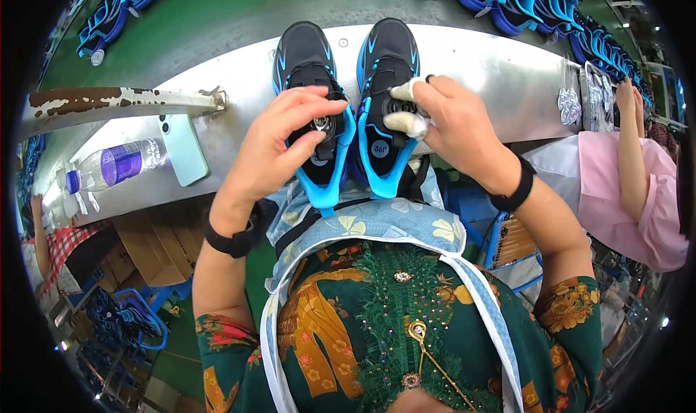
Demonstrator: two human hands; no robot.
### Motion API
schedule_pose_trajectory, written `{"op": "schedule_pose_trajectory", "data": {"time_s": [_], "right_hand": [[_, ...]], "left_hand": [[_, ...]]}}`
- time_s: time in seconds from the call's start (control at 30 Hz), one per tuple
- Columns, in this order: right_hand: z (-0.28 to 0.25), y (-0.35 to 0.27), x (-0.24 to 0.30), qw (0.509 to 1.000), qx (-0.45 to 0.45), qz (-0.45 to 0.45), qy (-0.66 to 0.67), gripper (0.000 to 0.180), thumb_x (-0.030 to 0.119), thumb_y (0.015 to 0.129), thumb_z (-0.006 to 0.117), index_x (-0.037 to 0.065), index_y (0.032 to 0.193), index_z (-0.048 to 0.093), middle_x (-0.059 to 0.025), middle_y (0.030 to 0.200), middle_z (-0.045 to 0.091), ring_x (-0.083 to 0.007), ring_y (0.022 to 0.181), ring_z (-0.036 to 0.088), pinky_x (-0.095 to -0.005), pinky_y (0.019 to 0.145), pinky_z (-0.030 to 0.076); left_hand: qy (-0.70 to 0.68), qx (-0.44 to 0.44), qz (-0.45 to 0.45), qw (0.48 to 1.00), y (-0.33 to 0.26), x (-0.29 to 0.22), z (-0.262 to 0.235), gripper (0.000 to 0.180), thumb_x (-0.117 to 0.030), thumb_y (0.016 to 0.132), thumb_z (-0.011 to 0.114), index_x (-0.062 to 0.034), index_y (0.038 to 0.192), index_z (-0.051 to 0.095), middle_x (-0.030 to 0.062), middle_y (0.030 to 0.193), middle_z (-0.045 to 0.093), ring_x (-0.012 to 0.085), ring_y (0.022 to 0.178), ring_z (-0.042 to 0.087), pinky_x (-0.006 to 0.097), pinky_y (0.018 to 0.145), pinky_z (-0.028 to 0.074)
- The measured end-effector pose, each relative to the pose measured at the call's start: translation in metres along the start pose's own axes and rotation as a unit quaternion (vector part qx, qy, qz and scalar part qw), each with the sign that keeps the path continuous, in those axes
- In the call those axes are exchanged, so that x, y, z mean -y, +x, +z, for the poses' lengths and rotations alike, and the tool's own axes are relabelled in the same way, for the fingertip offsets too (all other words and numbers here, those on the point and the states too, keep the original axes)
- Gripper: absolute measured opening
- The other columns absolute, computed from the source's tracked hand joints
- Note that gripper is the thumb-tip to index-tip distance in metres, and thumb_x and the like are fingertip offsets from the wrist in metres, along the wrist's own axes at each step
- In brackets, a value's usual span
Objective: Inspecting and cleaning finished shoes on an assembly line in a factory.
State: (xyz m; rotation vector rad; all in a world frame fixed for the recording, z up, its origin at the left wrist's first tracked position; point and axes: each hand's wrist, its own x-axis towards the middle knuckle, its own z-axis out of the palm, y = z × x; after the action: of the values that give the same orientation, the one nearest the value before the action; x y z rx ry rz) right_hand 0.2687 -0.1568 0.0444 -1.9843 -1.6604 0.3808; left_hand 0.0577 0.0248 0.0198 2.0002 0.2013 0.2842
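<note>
A left shoe [308,72] and a right shoe [378,108], both black with bright-blue collars and edging, stand upright side by side on the metal table [471,72], toes forward and slightly apart, collars open, insoles showing.

We see dark print on a round grey mark [380,149] inside the right shoe [388,47]. Inside the left shoe [303,44] we make out a second mark [319,162], partly covered, its print too hidden for us to follow. On the bottle [151,153] we find pale lettering across a purple label [121,164], too small for us to read.
</note>
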Motion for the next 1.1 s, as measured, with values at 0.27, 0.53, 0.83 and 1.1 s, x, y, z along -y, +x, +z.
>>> {"op": "schedule_pose_trajectory", "data": {"time_s": [0.27, 0.53, 0.83, 1.1], "right_hand": [[0.006, -0.007, 0.003, 1.0, -0.013, 0.013, 0.0, 0.033, 0.021, 0.078, 0.078, 0.007, 0.103, 0.062, -0.0121, 0.08, 0.055, -0.0302, 0.072, 0.057, -0.0384, 0.062, 0.046], [0.009, -0.005, 0.011, 0.999, -0.035, -0.003, -0.001, 0.038, 0.022, 0.077, 0.079, 0.009, 0.111, 0.068, -0.011, 0.076, 0.053, -0.0296, 0.068, 0.054, -0.0386, 0.06, 0.044], [0.015, -0.002, 0.006, 0.999, -0.046, 0.004, 0.028, 0.033, 0.028, 0.073, 0.08, 0.005, 0.089, 0.062, -0.0089, 0.069, 0.052, -0.0301, 0.067, 0.054, -0.0412, 0.06, 0.044], [0.016, -0.001, 0.007, 0.992, -0.118, -0.007, -0.041, 0.031, 0.025, 0.074, 0.081, 0.006, 0.095, 0.07, -0.0098, 0.073, 0.056, -0.0277, 0.067, 0.055, -0.0376, 0.06, 0.044]], "left_hand": [[-0.01, -0.042, -0.014, 0.999, -0.002, -0.005, 0.01, 0.041, -0.001, 0.081, 0.066, -0.0023, 0.122, 0.063, 0.0092, 0.109, 0.062, 0.0213, 0.113, 0.057, 0.03, 0.093, 0.044], [0.021, -0.064, -0.083, 0.994, -0.001, -0.01, 0.006, 0.04, 0.0, 0.08, 0.065, -0.003, 0.12, 0.065, 0.0097, 0.122, 0.063, 0.0182, 0.109, 0.057, 0.027, 0.088, 0.042], [-0.043, -0.049, -0.074, 0.995, 0.0, -0.008, 0.0, 0.039, -0.002, 0.081, 0.066, -0.0053, 0.119, 0.065, 0.0128, 0.116, 0.064, 0.024, 0.109, 0.06, 0.034, 0.092, 0.047], [-0.026, -0.026, 0.009, 0.999, -0.003, -0.002, 0.002, 0.038, -0.005, 0.077, 0.069, -0.0039, 0.115, 0.065, 0.0114, 0.108, 0.064, 0.0286, 0.113, 0.057, 0.037, 0.096, 0.044]]}}
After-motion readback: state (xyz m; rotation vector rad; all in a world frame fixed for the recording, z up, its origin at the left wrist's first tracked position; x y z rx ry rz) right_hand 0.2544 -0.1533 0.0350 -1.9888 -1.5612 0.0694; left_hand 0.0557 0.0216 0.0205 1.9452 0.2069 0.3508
